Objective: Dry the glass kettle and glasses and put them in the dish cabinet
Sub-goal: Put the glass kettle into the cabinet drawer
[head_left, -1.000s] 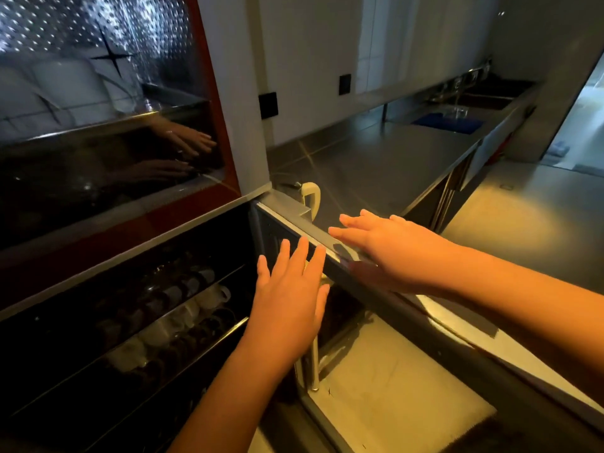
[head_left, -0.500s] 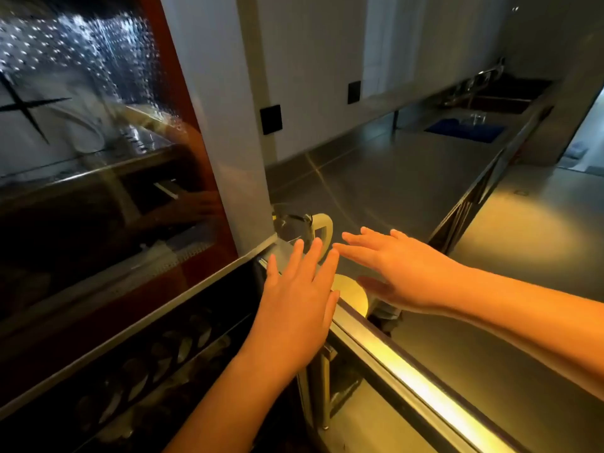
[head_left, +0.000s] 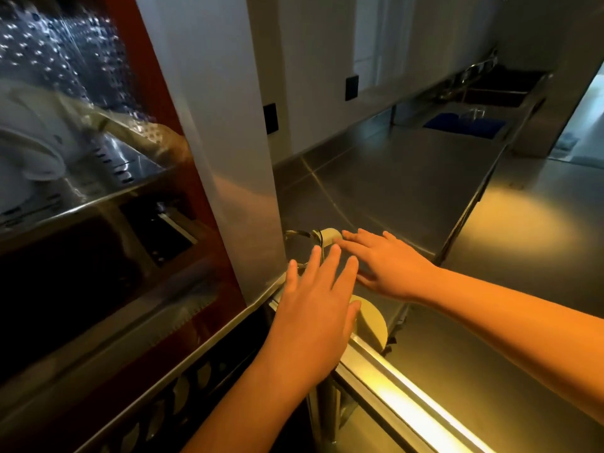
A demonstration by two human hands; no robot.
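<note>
Steel bench (head_left: 392,191): runs from the dish cabinet (head_left: 228,152) back to a sink (head_left: 496,93) and carries the glass kettle at its near end.
Glass kettle (head_left: 329,236): stands on the bench just beside the cabinet's steel side wall. Its cream handle and part of the rim show above the fingers, and the body is mostly hidden behind both hands.
Cream disc (head_left: 371,322): sits just under the left palm. Whether it is the kettle's lid or its base I cannot tell.
Left grip (head_left: 313,308): a bare hand with fingers straight and spread, flat over the kettle and holding nothing. Contact cannot be told.
Right grip (head_left: 389,266): fingers straight, fingertips at the cream handle, nothing held.
Lower compartment (head_left: 183,397): rows of glasses show dimly behind the dark front.
Far end: a blue cloth (head_left: 464,125) lies by the sink, well apart from both hands.
Step in hand: probably the reach to take up the kettle, with no cloth in either hand.
Next move: the right fingers likely need to curl round the handle while the left steadies the glass body. The lift should clear the cabinet wall, since wet glass may slip.
</note>
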